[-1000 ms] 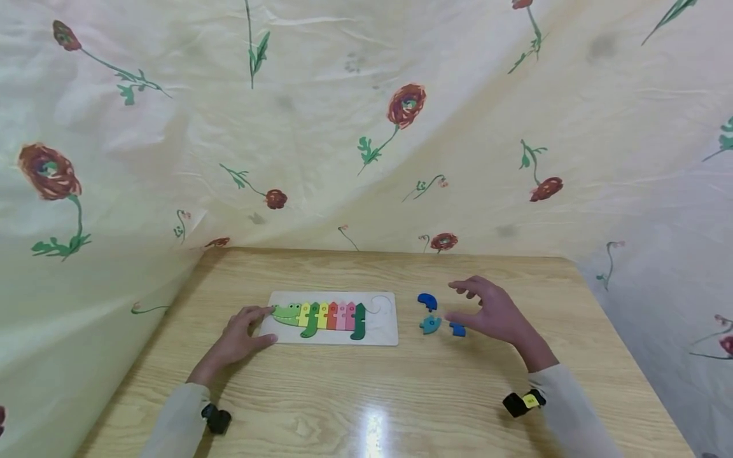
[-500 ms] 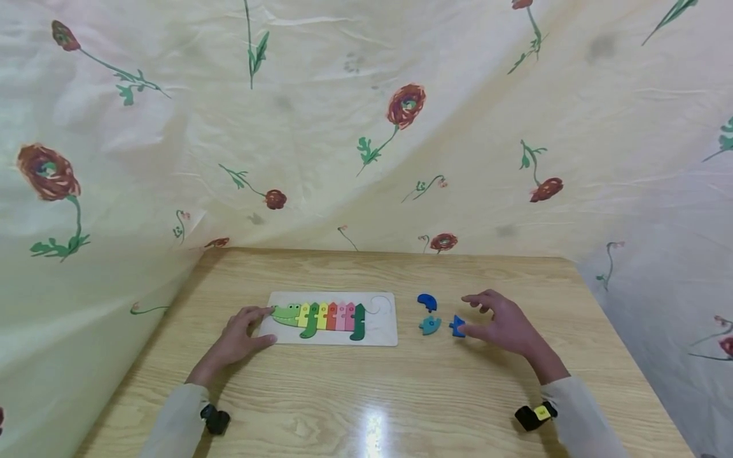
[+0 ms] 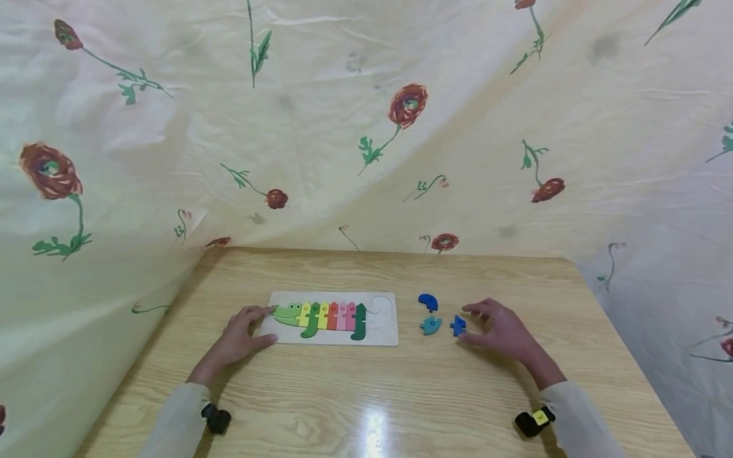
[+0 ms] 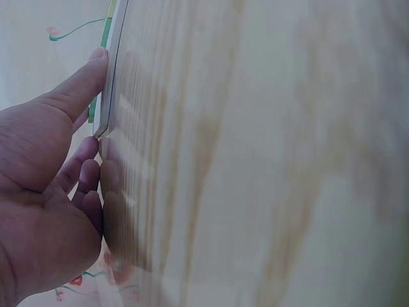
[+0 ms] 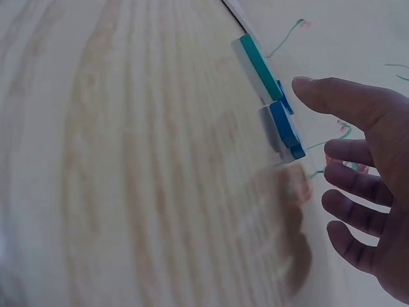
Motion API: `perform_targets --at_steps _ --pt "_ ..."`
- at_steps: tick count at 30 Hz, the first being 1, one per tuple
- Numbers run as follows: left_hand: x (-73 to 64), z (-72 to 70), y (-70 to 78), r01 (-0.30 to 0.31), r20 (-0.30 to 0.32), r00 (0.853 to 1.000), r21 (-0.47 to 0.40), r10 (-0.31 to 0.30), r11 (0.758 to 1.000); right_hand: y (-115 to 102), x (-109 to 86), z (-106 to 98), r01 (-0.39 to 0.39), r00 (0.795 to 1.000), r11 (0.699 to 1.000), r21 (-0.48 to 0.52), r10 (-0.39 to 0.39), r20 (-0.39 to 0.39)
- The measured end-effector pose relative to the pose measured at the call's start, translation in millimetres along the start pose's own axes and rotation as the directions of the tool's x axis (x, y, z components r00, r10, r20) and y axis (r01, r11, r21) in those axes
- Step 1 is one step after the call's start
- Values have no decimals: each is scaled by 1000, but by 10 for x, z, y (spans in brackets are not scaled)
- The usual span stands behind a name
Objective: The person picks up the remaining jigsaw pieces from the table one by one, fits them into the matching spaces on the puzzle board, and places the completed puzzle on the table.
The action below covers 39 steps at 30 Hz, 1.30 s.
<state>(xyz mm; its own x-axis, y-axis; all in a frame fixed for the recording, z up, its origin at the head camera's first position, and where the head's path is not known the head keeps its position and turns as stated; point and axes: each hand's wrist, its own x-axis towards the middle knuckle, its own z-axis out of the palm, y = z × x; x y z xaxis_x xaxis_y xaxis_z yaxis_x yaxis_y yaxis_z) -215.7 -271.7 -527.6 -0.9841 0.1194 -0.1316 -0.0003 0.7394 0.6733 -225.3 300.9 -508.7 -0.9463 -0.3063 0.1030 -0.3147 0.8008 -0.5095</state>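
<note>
1. Right grip is empty here, thumb and forefinger parted, with the blue piece lying on the table just off their tips.
2. A light pinch across that piece's opposite edges looks best, clear of the teal piece and curved piece, both farther left of this grip.
3. Over to the left grip: relaxed, unclenched, fingertips touching the puzzle board; gentle pressure there should stop it sliding.

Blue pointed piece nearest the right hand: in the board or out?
Out. The blue pointed piece lies on the table, right of the puzzle board, with the teal piece between them.
</note>
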Motion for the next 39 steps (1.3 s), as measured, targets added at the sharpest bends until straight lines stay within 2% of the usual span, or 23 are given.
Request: perform_targets --at_steps 9,27,39 --pt "1 -5 -7 -4 5 1000 -2 4 1000 23 6 72 -34 999 999 28 34 23" --pt "1 -5 24 10 8 1000 -8 -10 1000 1 15 112 -21 1000 1000 -8 22 12" --pt "5 2 -3 -16 -1 1000 -2 16 1000 -39 12 112 -37 999 999 8 37 10"
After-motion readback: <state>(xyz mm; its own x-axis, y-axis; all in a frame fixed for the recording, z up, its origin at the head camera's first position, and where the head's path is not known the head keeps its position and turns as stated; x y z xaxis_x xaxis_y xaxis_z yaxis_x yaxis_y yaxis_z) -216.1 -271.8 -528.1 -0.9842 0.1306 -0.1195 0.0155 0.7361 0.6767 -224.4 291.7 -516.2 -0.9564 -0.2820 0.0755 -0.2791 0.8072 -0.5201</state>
